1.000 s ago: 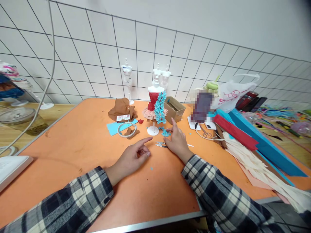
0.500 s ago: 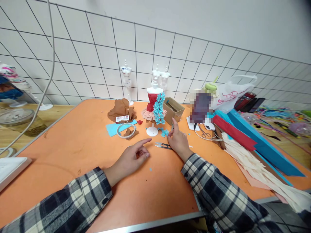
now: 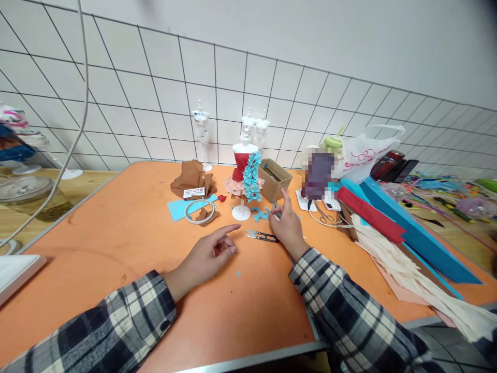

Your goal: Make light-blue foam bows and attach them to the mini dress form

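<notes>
My left hand (image 3: 207, 259) hovers over or rests on the orange table, index finger stretched and thumb apart, holding nothing. On the right, my right hand (image 3: 286, 227) has its index finger raised and its thumb apart; a small greyish bit beside the thumb is too small to make out. Thread snips (image 3: 262, 236) lie between the hands, their handles near my right palm. Beyond them stands a small dress form (image 3: 241, 160) in a red bodice with a pink ruffled skirt and a blue ruffle down one side. Blue ruffled scraps (image 3: 260, 214) lie beside its base.
Behind are a cardboard box (image 3: 280, 181) and white dress forms (image 3: 202, 127). Brown fabric (image 3: 190, 176), a ring-shaped roll (image 3: 199, 219) and blue sheets sit left. Scissors (image 3: 325, 215), a cable, a phone (image 3: 320, 173) and fabric strips (image 3: 375, 213) lie right.
The view has shifted slightly, so the scene sits a little lower and further left. My right thumb and index finger have moved slightly; my left hand keeps its pose.
</notes>
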Demonstrator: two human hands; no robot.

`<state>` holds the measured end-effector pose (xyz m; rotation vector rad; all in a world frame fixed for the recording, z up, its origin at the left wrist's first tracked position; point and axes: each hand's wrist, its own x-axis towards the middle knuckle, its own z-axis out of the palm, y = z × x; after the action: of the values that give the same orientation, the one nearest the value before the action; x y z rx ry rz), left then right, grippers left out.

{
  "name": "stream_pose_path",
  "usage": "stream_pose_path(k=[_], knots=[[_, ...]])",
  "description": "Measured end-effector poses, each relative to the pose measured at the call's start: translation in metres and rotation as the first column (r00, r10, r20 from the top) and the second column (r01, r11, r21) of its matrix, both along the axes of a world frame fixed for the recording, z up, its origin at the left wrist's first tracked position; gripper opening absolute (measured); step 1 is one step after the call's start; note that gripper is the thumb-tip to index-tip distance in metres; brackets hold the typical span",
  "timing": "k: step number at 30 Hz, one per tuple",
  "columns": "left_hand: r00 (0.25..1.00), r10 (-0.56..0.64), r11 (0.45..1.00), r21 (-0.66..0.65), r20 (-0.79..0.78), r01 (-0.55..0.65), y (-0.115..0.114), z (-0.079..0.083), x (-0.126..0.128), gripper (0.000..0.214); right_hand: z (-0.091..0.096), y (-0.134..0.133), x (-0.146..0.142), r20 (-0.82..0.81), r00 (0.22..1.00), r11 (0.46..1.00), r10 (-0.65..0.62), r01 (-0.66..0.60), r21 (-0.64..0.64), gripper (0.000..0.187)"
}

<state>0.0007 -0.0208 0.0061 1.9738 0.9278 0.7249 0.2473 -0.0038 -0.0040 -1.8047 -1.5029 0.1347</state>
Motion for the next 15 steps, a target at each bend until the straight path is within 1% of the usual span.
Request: stream_pose_path(k=[2,4,6,8,11,13,15], knots=[[1.0,0.002,1.0,0.002,-0.004,-0.002,0.0,0.0,-0.001,0.048,0.003,-0.003,0.001,-0.113,0.994,0.999,0.004,0.0,0.035,0.077],[1.0,0.017,1.0,0.003,-0.006,-0.016,0.001,-0.001,-0.001,0.047,0.006,-0.007,0.0,-0.228,0.972,0.997,0.048,-0.033,0.067,0.076],[0.999,0.04,0.999,-0.003,0.002,-0.04,0.001,0.0,-0.001,0.047,0.009,-0.012,-0.006,-0.328,0.934,0.988,0.143,-0.114,0.105,0.078],[0.998,0.065,0.998,-0.019,0.026,-0.065,0.002,0.0,-0.001,0.048,0.01,-0.018,-0.014,-0.412,0.873,0.965,0.261,-0.227,0.13,0.084],[0.993,0.095,0.994,-0.063,0.076,-0.09,0.003,0.0,-0.001,0.053,0.012,-0.029,-0.027,-0.492,0.76,0.901,0.425,-0.411,0.143,0.09],[0.988,0.11,0.991,-0.094,0.109,-0.1,0.003,0.0,-0.001,0.057,0.013,-0.037,-0.034,-0.507,0.688,0.836,0.519,-0.531,0.136,0.092],[0.984,0.118,0.988,-0.114,0.13,-0.104,0.003,0.0,-0.001,0.055,0.015,-0.044,-0.04,-0.497,0.638,0.77,0.588,-0.631,0.1,0.094]])
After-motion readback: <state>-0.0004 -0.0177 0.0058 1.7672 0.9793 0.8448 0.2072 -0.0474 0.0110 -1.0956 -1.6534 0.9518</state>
